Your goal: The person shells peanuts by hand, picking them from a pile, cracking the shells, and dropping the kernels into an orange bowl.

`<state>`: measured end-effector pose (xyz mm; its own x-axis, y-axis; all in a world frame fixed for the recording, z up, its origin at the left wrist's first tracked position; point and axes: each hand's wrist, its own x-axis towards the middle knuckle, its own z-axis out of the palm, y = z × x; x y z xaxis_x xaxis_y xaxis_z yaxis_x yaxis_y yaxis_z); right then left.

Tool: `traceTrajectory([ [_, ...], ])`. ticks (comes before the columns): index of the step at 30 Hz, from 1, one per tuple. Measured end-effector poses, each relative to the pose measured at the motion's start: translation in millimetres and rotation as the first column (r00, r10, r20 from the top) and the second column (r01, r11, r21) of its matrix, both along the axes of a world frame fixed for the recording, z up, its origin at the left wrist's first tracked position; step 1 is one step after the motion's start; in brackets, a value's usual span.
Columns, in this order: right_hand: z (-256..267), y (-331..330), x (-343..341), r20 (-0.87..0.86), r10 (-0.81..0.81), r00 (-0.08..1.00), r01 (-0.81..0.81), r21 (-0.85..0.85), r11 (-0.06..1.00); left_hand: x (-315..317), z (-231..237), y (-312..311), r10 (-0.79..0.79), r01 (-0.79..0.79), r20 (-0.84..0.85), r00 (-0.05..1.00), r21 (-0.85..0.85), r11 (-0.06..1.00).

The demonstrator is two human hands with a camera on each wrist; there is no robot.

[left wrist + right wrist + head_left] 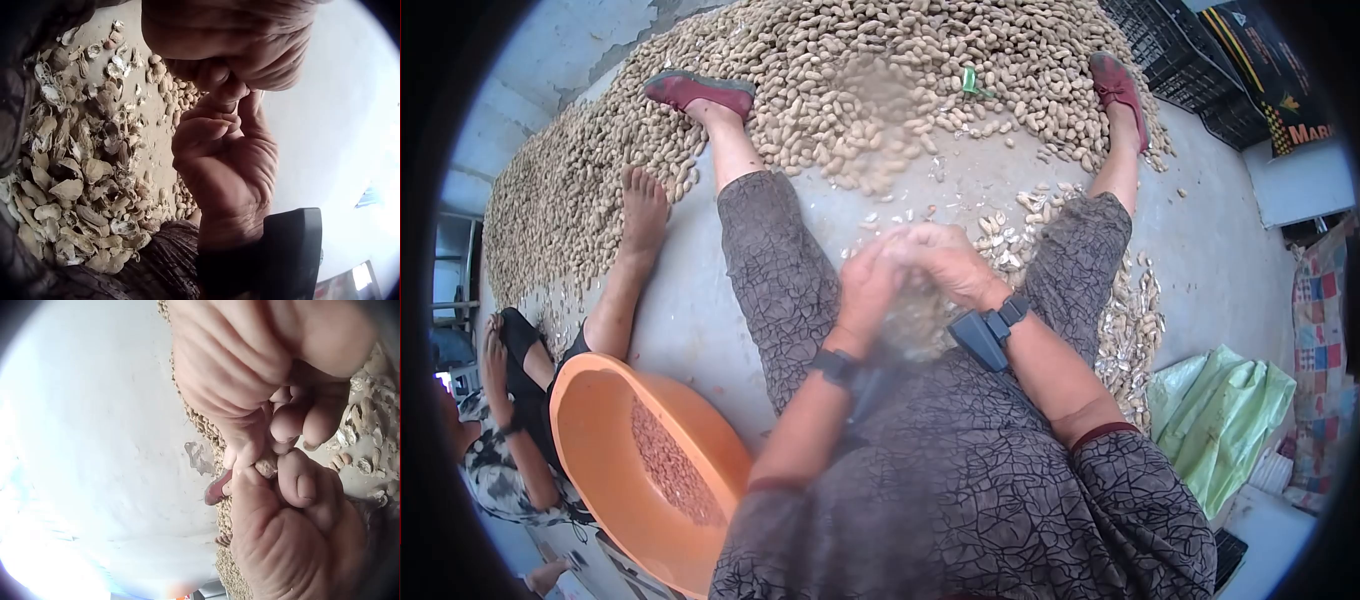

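Between left hand [868,288] and right hand [950,262] sits one pinched peanut [266,467].

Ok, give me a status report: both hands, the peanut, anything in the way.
Left hand and right hand together, pinching one peanut. Can't tell if it's cracked. Broken shells on floor, clear of hands.

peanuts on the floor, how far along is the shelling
Done, it seems: pinkish kernels in the orange basin, and opened shells on the floor. In hand: one peanut at the fingertips of the left hand and right hand. Left: the big heap of whole peanuts, so probably most of the job.
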<state>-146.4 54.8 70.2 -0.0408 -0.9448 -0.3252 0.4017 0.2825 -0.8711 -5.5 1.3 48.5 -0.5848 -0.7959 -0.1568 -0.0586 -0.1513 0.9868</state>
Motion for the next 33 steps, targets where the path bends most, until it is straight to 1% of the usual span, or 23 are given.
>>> traceTrajectory([
  [1, -2.0, 0.2, 2.1, 0.0, 0.002, 1.0, -0.002, 0.001, 1.0, -0.8, 3.7, 1.1, 0.009, -0.009, -0.026, 1.0, 0.009, 1.0],
  [3, -9.1, 0.4, 6.4, -0.056, -0.094, 0.994, 0.09, -0.056, 0.994, -3.9, 5.8, 3.6, 0.019, -0.018, -0.054, 0.998, 0.019, 1.0],
  [5, -12.4, 0.3, 8.3, -0.077, -0.114, 0.991, 0.11, -0.05, 0.993, -7.5, 5.6, 6.6, 0.095, -0.096, -0.107, 0.99, -0.003, 0.995],
  [6, -12.5, 0.0, 9.5, -0.095, -0.136, 0.986, 0.132, -0.048, 0.99, -8.9, -0.4, 6.9, 0.098, -0.099, -0.108, 0.989, -0.002, 0.995],
  [8, -10.5, 0.0, 13.5, -0.094, -0.154, 0.984, 0.15, -0.048, 0.988, -10.7, -16.9, 6.5, 0.2, -0.2, -0.144, 0.969, 0.013, 0.98],
  [9, -9.6, -0.1, 15.4, -0.091, -0.175, 0.98, 0.171, -0.049, 0.984, -10.3, -11.1, 6.8, 0.205, -0.205, -0.145, 0.968, 0.014, 0.979],
  [11, -12.4, -0.1, 17.7, -0.105, -0.175, 0.979, 0.171, -0.05, 0.984, -8.3, 1.0, 8.1, 0.19, -0.186, -0.113, 0.975, 0.043, 0.982],
  [13, -13.0, 0.1, 20.5, -0.118, -0.177, 0.977, 0.172, -0.05, 0.984, -8.4, 2.4, 8.6, 0.202, -0.198, -0.116, 0.972, 0.045, 0.979],
  [15, -10.9, -0.1, 23.7, -0.128, -0.228, 0.965, 0.212, -0.126, 0.969, -7.4, -0.2, 7.8, 0.217, -0.213, -0.119, 0.969, 0.048, 0.976],
  [17, -9.0, -0.2, 23.3, -0.145, -0.228, 0.963, 0.209, -0.135, 0.969, -5.9, -7.6, 4.5, 0.185, -0.147, -0.182, 0.966, 0.201, 0.968],
  [18, -8.0, -0.4, 22.8, -0.16, -0.235, 0.959, 0.213, -0.145, 0.966, -6.8, -8.2, 3.4, 0.189, -0.151, -0.183, 0.965, 0.202, 0.968],
  [20, -5.8, -1.0, 22.4, -0.16, -0.226, 0.961, 0.203, -0.149, 0.968, -9.1, -9.6, 2.3, 0.187, -0.11, -0.267, 0.945, 0.278, 0.954],
  [21, -4.2, -0.8, 22.3, -0.159, -0.22, 0.962, 0.197, -0.153, 0.968, -7.3, -10.3, 1.0, 0.191, -0.112, -0.269, 0.944, 0.281, 0.953],
  [22, -1.7, -0.6, 22.1, -0.162, -0.218, 0.962, 0.194, -0.151, 0.969, -3.4, -10.6, -1.8, 0.161, -0.093, -0.271, 0.949, 0.248, 0.964],
  [23, 1.6, -0.6, 22.4, -0.212, -0.204, 0.956, 0.172, -0.162, 0.972, -1.8, -11.2, -3.1, 0.131, -0.073, -0.271, 0.954, 0.215, 0.974],
  [24, 4.1, -0.4, 22.9, -0.26, -0.191, 0.947, 0.149, -0.171, 0.974, -2.9, -7.3, -2.4, 0.132, -0.073, -0.271, 0.953, 0.217, 0.973],
  [26, 6.6, -0.9, 26.0, -0.249, -0.201, 0.947, 0.161, -0.172, 0.972, -2.6, 0.5, -0.4, 0.146, -0.057, -0.27, 0.952, 0.309, 0.949],
  [30, 7.0, 0.1, 27.9, -0.239, -0.224, 0.945, 0.179, -0.197, 0.964, -1.7, -0.8, -0.6, 0.147, -0.041, -0.303, 0.942, 0.329, 0.943],
  [33, 1.8, 0.6, 28.7, -0.26, -0.245, 0.934, 0.192, -0.214, 0.958, -3.8, -6.4, 0.4, 0.179, -0.051, -0.345, 0.922, 0.349, 0.936],
])
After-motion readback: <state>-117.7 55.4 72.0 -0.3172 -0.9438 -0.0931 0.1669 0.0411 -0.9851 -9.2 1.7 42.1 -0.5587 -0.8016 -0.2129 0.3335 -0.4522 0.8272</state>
